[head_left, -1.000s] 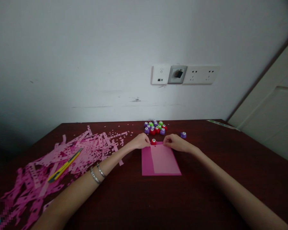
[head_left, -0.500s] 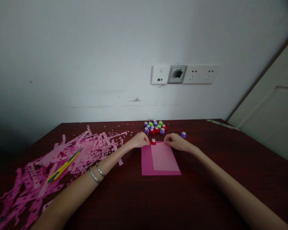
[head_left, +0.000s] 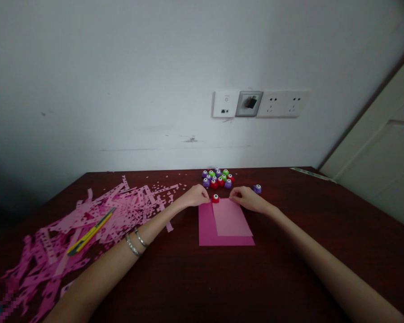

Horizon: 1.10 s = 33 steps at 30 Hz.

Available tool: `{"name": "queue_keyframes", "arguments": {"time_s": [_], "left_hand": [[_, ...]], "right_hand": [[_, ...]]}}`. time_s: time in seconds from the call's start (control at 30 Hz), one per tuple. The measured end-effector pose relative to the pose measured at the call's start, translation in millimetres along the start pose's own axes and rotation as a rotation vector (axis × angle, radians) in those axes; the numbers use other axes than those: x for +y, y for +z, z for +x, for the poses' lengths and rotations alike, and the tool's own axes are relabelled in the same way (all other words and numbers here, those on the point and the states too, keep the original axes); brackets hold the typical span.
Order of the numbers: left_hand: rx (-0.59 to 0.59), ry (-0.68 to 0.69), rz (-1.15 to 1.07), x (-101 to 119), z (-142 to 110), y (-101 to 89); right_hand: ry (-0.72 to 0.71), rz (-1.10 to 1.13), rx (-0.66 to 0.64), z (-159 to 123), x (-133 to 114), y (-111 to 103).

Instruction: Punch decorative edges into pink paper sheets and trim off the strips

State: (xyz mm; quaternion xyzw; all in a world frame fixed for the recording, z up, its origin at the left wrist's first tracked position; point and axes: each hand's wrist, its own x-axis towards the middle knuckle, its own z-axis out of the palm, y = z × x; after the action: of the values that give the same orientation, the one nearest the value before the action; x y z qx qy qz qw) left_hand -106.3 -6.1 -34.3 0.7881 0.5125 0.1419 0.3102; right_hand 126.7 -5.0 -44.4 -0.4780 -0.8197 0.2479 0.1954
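Note:
A light pink sheet of paper [head_left: 232,220] lies over a darker pink sheet [head_left: 207,231] on the table. My left hand [head_left: 197,195] is closed in a pinch at the far left corner of the darker sheet. At the far right corner, my right hand [head_left: 245,197] pinches the edge of the light sheet. Between my hands, a small red craft punch [head_left: 216,198] with a round white top sits at the sheets' far edge. Whether its slot holds the paper is too small to tell.
Several red, green and purple punches [head_left: 218,178] cluster behind the sheets. One purple punch [head_left: 257,189] stands apart, behind my right hand. Pink punched paper scraps [head_left: 121,206] are heaped at the left, with a yellow utility knife [head_left: 91,232] on them. A wall [head_left: 148,112] borders the table's back.
The light pink sheet's near edge has shifted slightly away from me and to the right over the darker sheet. My hands have barely moved.

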Motion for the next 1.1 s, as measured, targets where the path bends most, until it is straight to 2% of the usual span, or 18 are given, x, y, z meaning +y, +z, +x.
{"name": "queue_keyframes", "arguments": {"time_s": [0.3, 0.43, 0.5, 0.57, 0.7, 0.9, 1.0, 1.1], "left_hand": [[0.022, 0.004, 0.000, 1.9, -1.5, -4.1], [0.043, -0.031, -0.012, 2.5, -2.7, -13.4], [0.049, -0.020, -0.037, 4.4, -2.2, -18.8], [0.030, 0.014, -0.082, 8.3, -0.9, -23.6], [-0.081, -0.006, -0.150, 19.0, 2.8, -29.3], [-0.213, -0.103, -0.141, 26.2, 9.5, -28.3], [-0.264, -0.166, -0.140, 26.3, 13.2, -26.8], [-0.316, -0.176, -0.174, 24.1, 16.9, -26.2]], "right_hand": [[-0.037, -0.015, 0.026, -1.2, -0.6, 1.3], [-0.078, -0.069, 0.128, -0.6, -4.8, -3.6], [-0.051, -0.066, 0.171, 2.8, -7.7, -7.4], [0.024, 0.011, 0.106, 8.4, -11.9, -11.2], [0.142, 0.225, -0.177, 21.3, -22.1, -15.3], [0.229, 0.442, -0.290, 32.1, -26.0, -10.8], [0.236, 0.471, -0.417, 33.8, -27.6, -9.5], [0.254, 0.443, -0.477, 34.6, -32.2, -10.3]]}}
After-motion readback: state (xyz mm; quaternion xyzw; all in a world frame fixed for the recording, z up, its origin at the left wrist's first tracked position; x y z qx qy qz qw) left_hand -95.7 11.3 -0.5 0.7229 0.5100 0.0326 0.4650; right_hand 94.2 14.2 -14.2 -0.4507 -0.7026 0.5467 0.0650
